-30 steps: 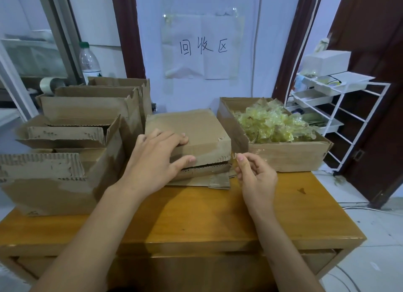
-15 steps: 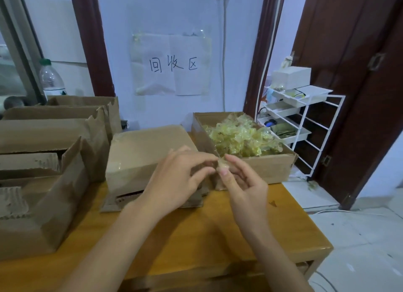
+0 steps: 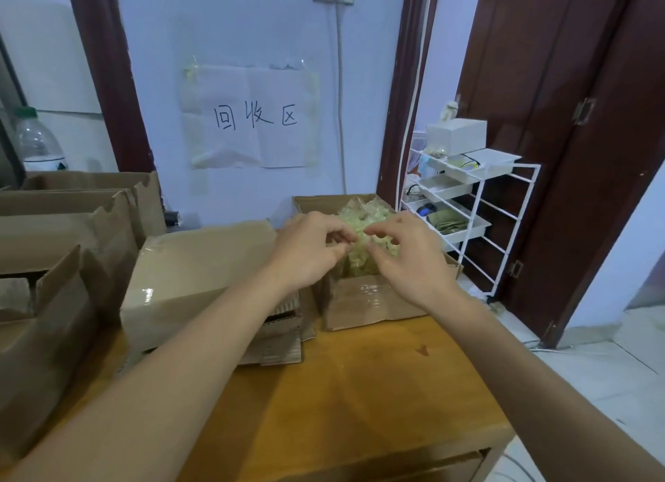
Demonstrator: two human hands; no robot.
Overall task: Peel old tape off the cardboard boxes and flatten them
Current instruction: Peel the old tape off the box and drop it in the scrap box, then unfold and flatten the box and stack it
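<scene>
Two hands meet over the bin box [image 3: 374, 301] at one o'clock on the tabletop [image 3: 360, 391]: left hand [image 3: 306, 254] and right hand [image 3: 406, 262] both pinch a scrap of tape [image 3: 358, 245], light, limp and likely sticky. At ten o'clock the closed carton [image 3: 201, 272] looks stiff, glossy-taped; probably best held by its edges.
</scene>
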